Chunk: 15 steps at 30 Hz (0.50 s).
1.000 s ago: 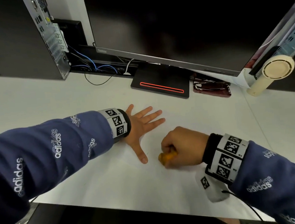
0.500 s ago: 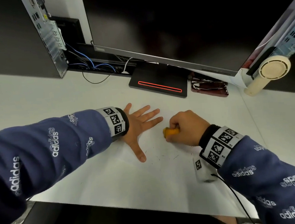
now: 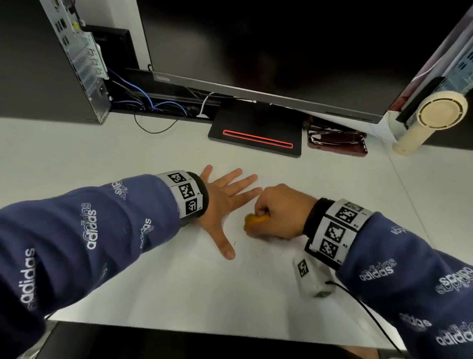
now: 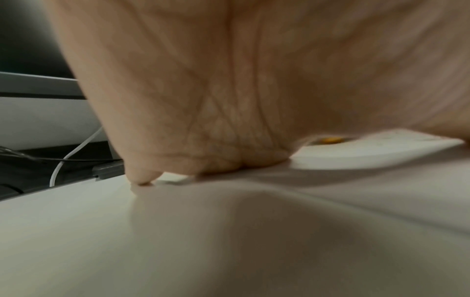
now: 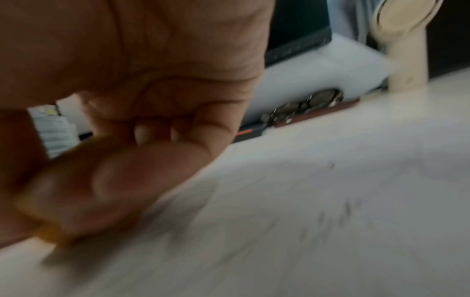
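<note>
My left hand (image 3: 228,195) lies flat with fingers spread, pressing down a white sheet of paper (image 3: 181,284) on the desk. In the left wrist view the palm (image 4: 229,100) fills the picture, resting on the sheet. Just to its right, my right hand (image 3: 275,213) is curled into a fist that grips a small orange eraser (image 3: 254,220), whose end pokes out toward the left thumb and touches the paper. The right wrist view is blurred; the fingers (image 5: 142,170) wrap the eraser (image 5: 48,236). The eraser (image 4: 329,140) also shows as a small orange spot past the left palm.
Dark crumbs (image 3: 253,253) lie on the paper. Behind stand a computer tower (image 3: 19,61), cables (image 3: 142,101), a dark monitor (image 3: 274,33) on its red-striped base (image 3: 257,131), glasses on a dark red case (image 3: 338,141) and a cream fan (image 3: 430,116). The desk edge (image 3: 185,324) is near me.
My right hand has slid the eraser away from me across the paper, then slightly left, close to the left fingertips. The left hand has stayed flat in place.
</note>
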Motion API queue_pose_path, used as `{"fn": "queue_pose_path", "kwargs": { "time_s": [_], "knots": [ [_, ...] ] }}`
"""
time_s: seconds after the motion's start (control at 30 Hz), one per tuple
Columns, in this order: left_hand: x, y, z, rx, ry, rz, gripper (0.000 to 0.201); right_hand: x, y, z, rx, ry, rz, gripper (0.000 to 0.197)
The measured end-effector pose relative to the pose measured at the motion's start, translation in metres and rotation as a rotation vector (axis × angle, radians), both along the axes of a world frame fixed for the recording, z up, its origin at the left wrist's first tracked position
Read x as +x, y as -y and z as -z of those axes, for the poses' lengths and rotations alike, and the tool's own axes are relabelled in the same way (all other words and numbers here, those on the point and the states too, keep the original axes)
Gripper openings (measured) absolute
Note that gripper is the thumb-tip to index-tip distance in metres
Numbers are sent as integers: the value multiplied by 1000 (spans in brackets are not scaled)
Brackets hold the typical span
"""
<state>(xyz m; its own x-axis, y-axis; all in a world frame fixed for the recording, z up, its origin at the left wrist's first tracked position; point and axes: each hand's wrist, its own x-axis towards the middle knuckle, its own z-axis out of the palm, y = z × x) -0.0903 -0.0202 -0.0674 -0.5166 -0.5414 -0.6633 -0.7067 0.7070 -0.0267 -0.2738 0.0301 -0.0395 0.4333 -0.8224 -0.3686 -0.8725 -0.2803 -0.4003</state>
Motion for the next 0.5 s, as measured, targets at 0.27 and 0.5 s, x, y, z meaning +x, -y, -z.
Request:
{"fn": "queue_pose_path", "kwargs": {
  "time_s": [0.27, 0.5],
  "knots": [
    [1, 1, 3, -15, -5, 13, 154, -3, -1, -1, 112, -194, -60, 54],
    [2, 3, 7, -29, -14, 10, 156, -8, 4, 1, 97, -206, -75, 53]
  ]
}}
